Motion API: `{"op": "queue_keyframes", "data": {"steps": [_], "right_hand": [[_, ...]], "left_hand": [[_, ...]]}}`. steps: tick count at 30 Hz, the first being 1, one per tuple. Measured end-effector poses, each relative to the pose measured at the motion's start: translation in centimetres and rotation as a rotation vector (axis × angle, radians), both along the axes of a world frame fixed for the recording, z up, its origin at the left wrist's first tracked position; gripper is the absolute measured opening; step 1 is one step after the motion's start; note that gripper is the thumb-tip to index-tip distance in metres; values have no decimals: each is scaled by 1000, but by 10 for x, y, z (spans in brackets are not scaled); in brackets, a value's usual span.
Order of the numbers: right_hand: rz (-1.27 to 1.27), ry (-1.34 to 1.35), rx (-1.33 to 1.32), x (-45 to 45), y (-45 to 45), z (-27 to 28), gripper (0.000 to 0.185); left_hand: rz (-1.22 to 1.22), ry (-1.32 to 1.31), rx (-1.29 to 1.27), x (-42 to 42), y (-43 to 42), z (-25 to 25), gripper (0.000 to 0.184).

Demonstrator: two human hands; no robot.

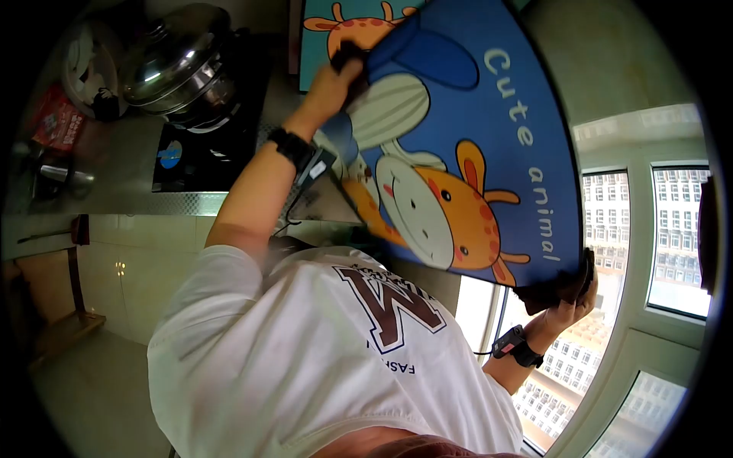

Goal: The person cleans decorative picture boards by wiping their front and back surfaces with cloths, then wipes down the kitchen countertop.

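Observation:
A large blue mat (527,91) printed with an orange cartoon giraffe and the words "Cute animal" hangs tilted in front of my body. At its left side my left hand (336,84) is closed on the edge, slightly blurred, with something black around the fingers. My right hand (578,298) grips the lower right corner, where dark material covers part of the fingers. Behind the mat's upper left shows a teal printed sheet (314,61) with another giraffe; most of it is hidden.
Left of the mat, a lidded steel pot (183,72) stands on a black cooktop (214,156). A red packet (59,122) and a plate (92,65) lie farther left. Windows (607,206) are at the right. A wooden chair (57,298) stands at lower left.

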State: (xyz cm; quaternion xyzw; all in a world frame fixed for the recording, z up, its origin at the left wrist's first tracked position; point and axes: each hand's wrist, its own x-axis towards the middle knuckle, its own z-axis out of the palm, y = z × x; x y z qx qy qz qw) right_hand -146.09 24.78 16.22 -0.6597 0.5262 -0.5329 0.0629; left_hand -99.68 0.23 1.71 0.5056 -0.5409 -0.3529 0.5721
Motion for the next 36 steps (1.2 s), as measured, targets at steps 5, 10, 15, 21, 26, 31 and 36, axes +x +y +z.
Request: {"op": "queue_keyframes", "data": {"steps": [5,10,15,21,26,31,36], "right_hand": [[-77,-219,65,-19,-3,-31,68],[-48,-184,-225,16,-9,6,85],[23,629,-712,60,-32,52,65],[318,289,-676,196,-30,75,23],[548,61,-862,334,-25,60,17],[808,197,-768,442,-16,56,17],[885,173,-736,542,-8,51,23]], "left_hand": [[144,-70,-134,-1,50,-32,43],[264,121,-268,31,76,-5,47],[238,437,-278,75,110,-22,55],[267,534,-117,163,179,-65,51],[284,530,-46,266,233,-74,48],[332,494,-50,378,285,-68,46],[384,435,-73,463,330,-50,43]]}}
